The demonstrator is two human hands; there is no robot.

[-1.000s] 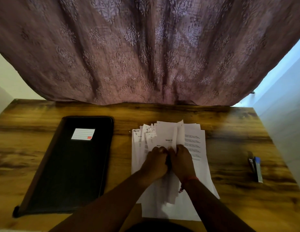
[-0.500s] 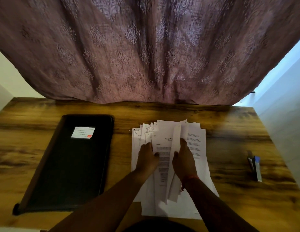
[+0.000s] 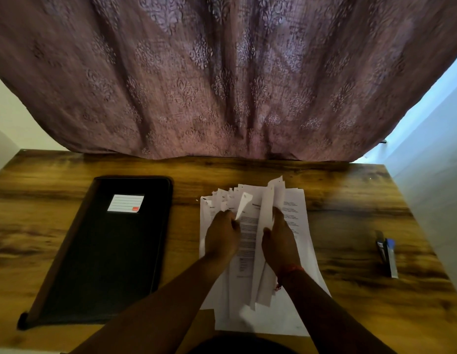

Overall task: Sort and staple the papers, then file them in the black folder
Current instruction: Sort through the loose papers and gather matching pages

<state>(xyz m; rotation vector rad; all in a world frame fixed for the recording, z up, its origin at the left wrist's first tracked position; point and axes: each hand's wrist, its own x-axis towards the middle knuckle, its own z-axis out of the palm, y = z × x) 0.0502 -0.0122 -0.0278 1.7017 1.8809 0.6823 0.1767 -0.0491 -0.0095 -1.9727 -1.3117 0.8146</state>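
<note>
A person's two bare hands work a loose pile of printed papers [image 3: 296, 226] lying near the middle of a wooden desk [image 3: 350, 195], towards its near edge. The left hand [image 3: 222, 238] pinches the curling edge of one sheet between thumb and fingers, lifting it off the pile. The right hand [image 3: 279, 241] curls round a bundle of sheets stood on edge, thumb on one side and fingers on the other. Between the two hands a printed page lies exposed.

A closed black folder [image 3: 107, 251] lies flat on the desk, left of the papers and apart from them. It carries a white ruled label [image 3: 126, 203] with a small red mark at one corner; no writing can be made out on the lines. A stapler [image 3: 387, 254], dark with a blue part, lies well to the right of the pile, near the desk's right edge.

A patterned purple curtain [image 3: 222, 72] hangs behind the desk, its hem reaching the far edge. A pale wall [image 3: 431, 190] stands to the right. A red thread bracelet [image 3: 290, 270] circles the right wrist.

The print on the sheets is too blurred to read. Both forearms cover the pile's lower part, and the person's body is cut off at the bottom of the view.
</note>
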